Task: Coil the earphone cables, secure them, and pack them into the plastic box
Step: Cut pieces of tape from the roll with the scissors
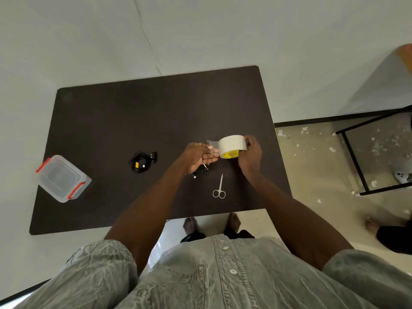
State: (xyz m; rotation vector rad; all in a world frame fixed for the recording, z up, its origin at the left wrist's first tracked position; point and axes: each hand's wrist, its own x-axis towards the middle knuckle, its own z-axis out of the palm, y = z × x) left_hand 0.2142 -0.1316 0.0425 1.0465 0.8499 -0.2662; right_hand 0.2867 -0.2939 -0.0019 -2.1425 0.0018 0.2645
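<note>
My right hand [250, 158] grips a roll of clear tape [231, 146] above the dark table [133, 112]. A short strip of tape [211, 143] is pulled out leftward to my left hand [197, 158], whose fingertips pinch its end. The same hand also holds a coiled black earphone cable [200, 171] under its palm, with a plug poking out below. A second coiled black earphone cable [142, 161], bound with a yellow tag, lies on the table to the left. The clear plastic box [63, 178] with red clips stands shut at the table's left edge.
Small silver scissors [219, 188] lie on the table just below my hands. A black metal stool frame [365, 161] stands on the littered floor to the right. Another person's foot [371, 226] shows at the right edge.
</note>
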